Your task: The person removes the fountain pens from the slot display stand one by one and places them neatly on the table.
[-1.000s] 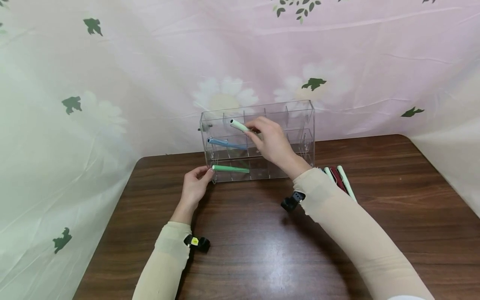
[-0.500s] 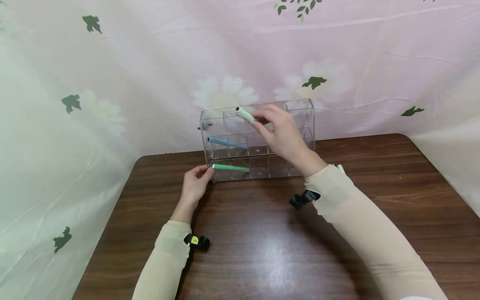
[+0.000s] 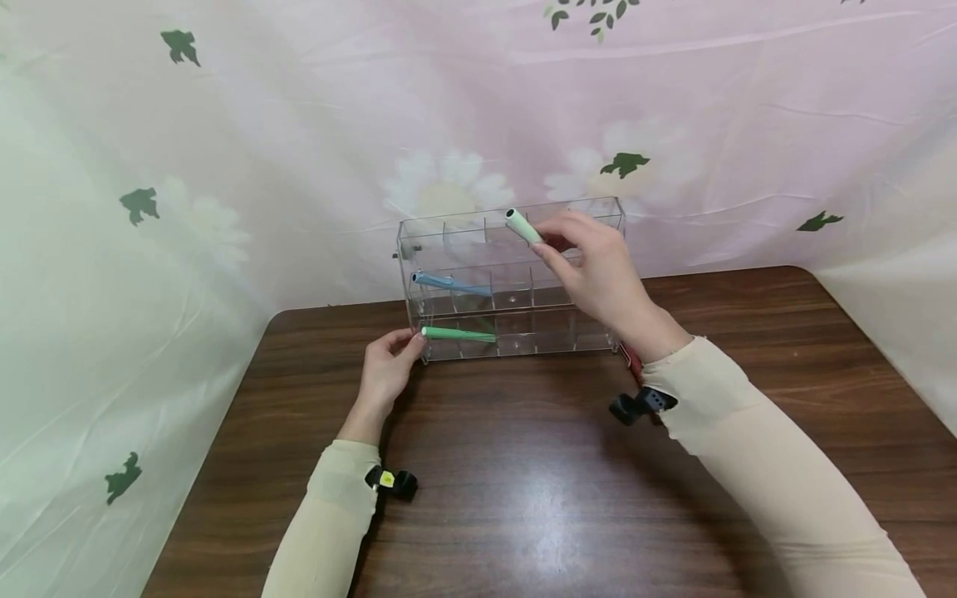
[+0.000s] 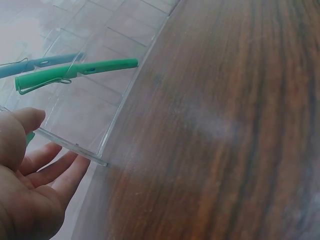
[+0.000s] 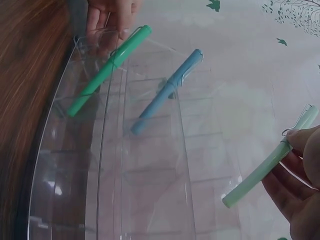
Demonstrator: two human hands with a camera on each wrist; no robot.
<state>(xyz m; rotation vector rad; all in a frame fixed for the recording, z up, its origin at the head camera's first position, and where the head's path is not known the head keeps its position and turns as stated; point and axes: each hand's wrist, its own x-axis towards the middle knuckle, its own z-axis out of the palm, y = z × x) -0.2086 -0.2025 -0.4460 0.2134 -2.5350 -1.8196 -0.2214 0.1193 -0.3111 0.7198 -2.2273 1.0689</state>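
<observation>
A clear stepped pen organizer [image 3: 516,342] with several compartments stands against the floral cloth. My left hand [image 3: 387,365] grips its left side panel, thumb on one face and fingers on the other in the left wrist view. A green pen [image 3: 458,335] leans in the front tier close to that thumb. Behind it, a blue pen [image 3: 452,285] slants in the middle tier. My right hand [image 3: 598,257] pinches a pale green pen [image 5: 260,175] near its clip, tilted over the back tier. The pen's far end points up and left in the head view.
Partly hidden behind my right wrist, a dark red item [image 3: 631,363] lies on the brown wooden table [image 3: 478,448] by the organizer's right end. The floral cloth [image 3: 321,166] hangs right behind the organizer and along the table's left side.
My right hand has moved rightward along the back tier with the pale green pen, whose end tips higher. Its forearm now covers the pale pens on the table. My left hand stays in place.
</observation>
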